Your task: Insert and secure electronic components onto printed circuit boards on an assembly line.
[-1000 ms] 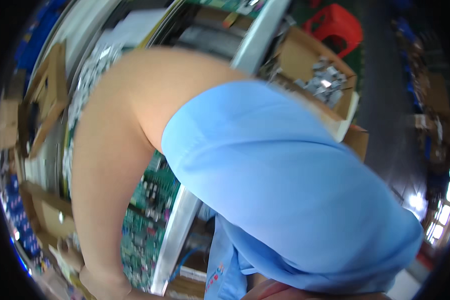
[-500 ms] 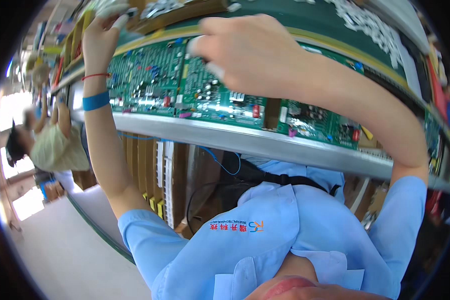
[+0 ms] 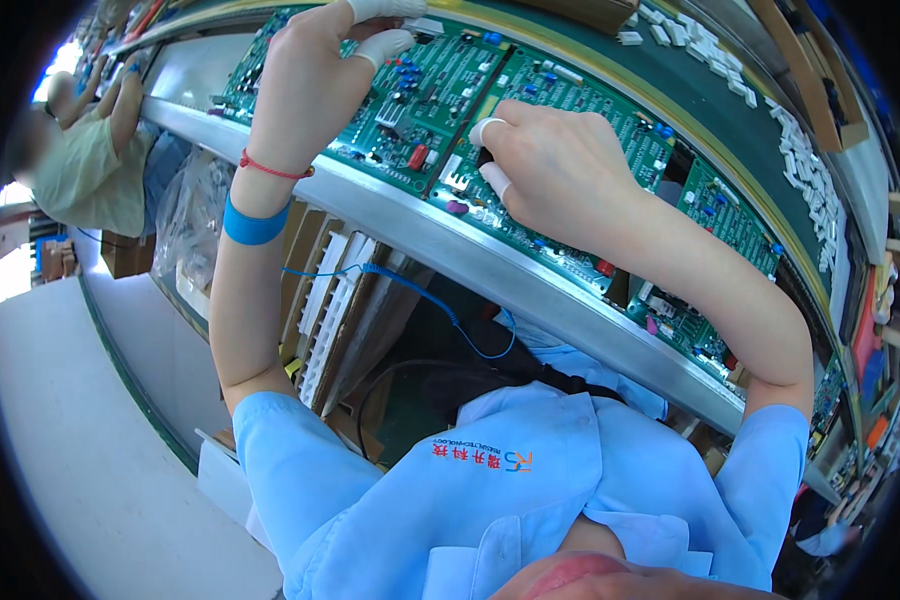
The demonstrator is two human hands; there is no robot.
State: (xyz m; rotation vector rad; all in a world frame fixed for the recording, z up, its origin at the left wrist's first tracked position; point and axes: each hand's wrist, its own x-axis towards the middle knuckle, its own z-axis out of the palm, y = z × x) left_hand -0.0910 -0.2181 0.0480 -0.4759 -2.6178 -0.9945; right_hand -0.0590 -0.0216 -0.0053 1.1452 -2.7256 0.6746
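Observation:
Green circuit boards (image 3: 435, 85) stand in a row along the metal-edged rail, covered with small components. My left hand (image 3: 315, 85) is over the left board, white finger covers on its thumb and forefinger. Those two fingertips are apart, beside a pale component (image 3: 427, 26); the upper edge of the view cuts off part of the hand. Over the middle board (image 3: 540, 95) my right hand (image 3: 565, 165) is closed in a pinch, also with white finger covers. A small dark part (image 3: 484, 157) shows between its thumb and forefinger; its kind is unclear.
Many small white parts (image 3: 805, 180) lie on the green surface beyond the boards. A cardboard box (image 3: 825, 75) stands at the far right. Below the rail's metal edge (image 3: 510, 285) hangs a blue coiled cord (image 3: 420, 290). Another person (image 3: 90, 170) works at the left.
My left hand has come away from the containers at the far left and is over the left board. The view has shifted and turned; my right hand stays over the boards.

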